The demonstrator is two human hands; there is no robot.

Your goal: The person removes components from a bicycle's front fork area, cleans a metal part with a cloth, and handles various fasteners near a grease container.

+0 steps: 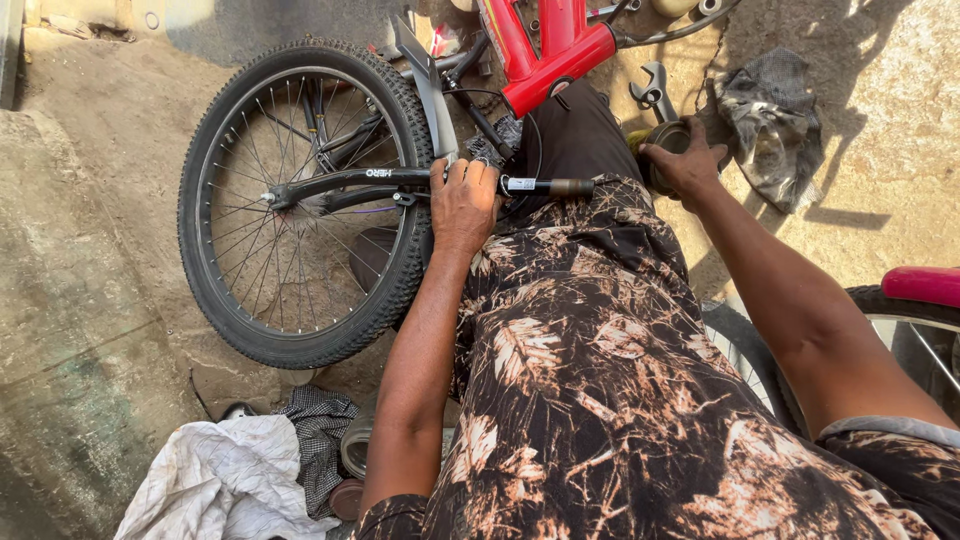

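Patterned shirt (620,400) nearest, left hand (463,205) tight around black fork (380,178), right hand (685,160) cupping round tin (668,140).

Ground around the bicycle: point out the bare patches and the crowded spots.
Bare dirt lies left of the black spoked bicycle wheel, and sunlit ground right of the grey crumpled rag. Crowded: the left hand on the black fork, the right hand on a round tin, beside a steel spanner.

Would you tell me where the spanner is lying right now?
In the head view, the spanner lies on the ground at top centre-right, between the red bicycle frame and the dark rag, just above the right hand.
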